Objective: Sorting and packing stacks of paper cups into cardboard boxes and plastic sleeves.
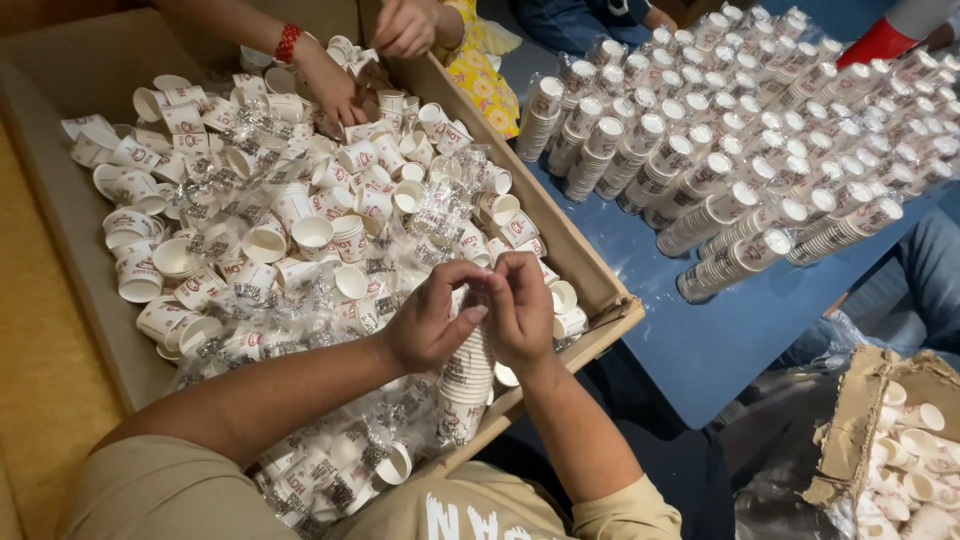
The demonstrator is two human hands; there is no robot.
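My left hand (430,315) and my right hand (520,310) are pressed together over the near right part of a big cardboard box (600,290). Between them they pinch the top of a clear plastic sleeve holding a stack of small white paper cups (465,375) with red print, which hangs below my fingers. The box holds several loose cups (310,235) and crumpled clear wrappers (440,205).
Another person's hands (330,85) reach into the far side of the box; one wrist wears a red band. Wrapped cup stacks (740,150) lie in rows on a blue table (720,330) to the right. A torn carton with more cups (900,450) sits at bottom right.
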